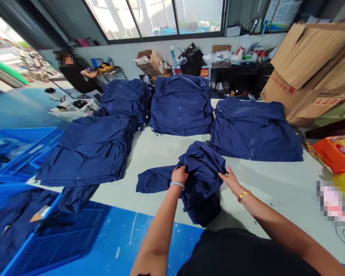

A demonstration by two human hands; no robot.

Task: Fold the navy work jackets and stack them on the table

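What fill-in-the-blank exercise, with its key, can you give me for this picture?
The left hand grips a crumpled garment that is ____ in colour.
The gold-coloured bracelet is on the person's ____ wrist.
The large boxes at the picture's upper right are made of ____.
The plastic crates at the picture's left are ____ in colour.

Missing words: navy blue; right; cardboard; blue.

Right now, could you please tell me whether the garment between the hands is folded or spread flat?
Neither: the garment is bunched up, its cloth heaped and creased, one sleeve sticking out sideways.
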